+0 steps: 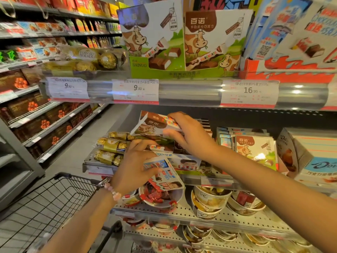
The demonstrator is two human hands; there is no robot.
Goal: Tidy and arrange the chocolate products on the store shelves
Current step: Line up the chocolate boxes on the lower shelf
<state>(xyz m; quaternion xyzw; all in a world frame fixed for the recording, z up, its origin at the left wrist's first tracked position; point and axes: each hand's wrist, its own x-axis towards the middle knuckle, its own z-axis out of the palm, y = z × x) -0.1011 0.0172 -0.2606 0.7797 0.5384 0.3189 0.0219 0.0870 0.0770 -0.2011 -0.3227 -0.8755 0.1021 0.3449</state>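
Observation:
My right hand (189, 136) grips a brown-and-white Bainuo milk chocolate box (151, 125) with a cow print, lifted and tilted above the middle shelf. My left hand (135, 161) pinches a white-and-blue Kinder chocolate box (164, 174), held just in front of the same shelf. Below both hands, more Bainuo and Kinder boxes (184, 161) lie flat on the middle shelf (215, 181). An upright Bainuo box (255, 150) stands to the right of my right wrist.
Gold Ferrero Rocher packs (111, 148) lie at the shelf's left end. The upper shelf (189, 92) carries Bainuo display cartons (182, 39) and price tags. Chocolate cups (211, 199) fill the lower shelf. Dove boxes (310, 157) stand on the right. A shopping cart (47, 203) is at lower left.

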